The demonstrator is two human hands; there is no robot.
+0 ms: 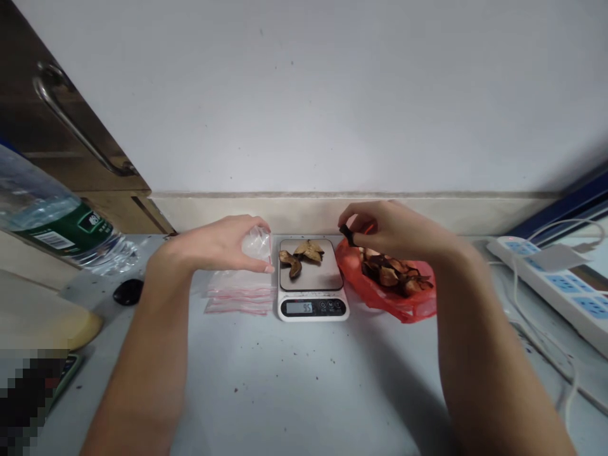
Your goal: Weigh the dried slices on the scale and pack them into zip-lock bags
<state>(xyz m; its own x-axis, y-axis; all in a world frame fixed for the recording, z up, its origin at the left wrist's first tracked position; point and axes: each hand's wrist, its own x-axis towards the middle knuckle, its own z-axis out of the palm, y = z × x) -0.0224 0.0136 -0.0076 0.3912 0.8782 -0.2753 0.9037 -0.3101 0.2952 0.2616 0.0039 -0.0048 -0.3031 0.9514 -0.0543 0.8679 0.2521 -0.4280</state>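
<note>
My left hand [221, 244] is closed on a small clear zip bag [258, 244], its mouth spread toward the scale. More flat zip bags [240, 301] with red seal lines lie below that hand. A white digital scale [311, 282] stands between my hands, its display lit. Several dried brown slices [308, 251] rest on its plate. Pinched between the thumb and fingers of my right hand [387, 225] is a dark dried slice [348, 235], held just above the plate's right edge. Under this hand sits an open red plastic bag [356, 278] full of similar dried slices [392, 272].
A large water bottle [61, 221] and a black rounded object [128, 292] are at the left. On the right lies a white power strip [560, 285] with cables [541, 342]. A wall [332, 114] rises behind. Small crumbs dot the table [285, 392].
</note>
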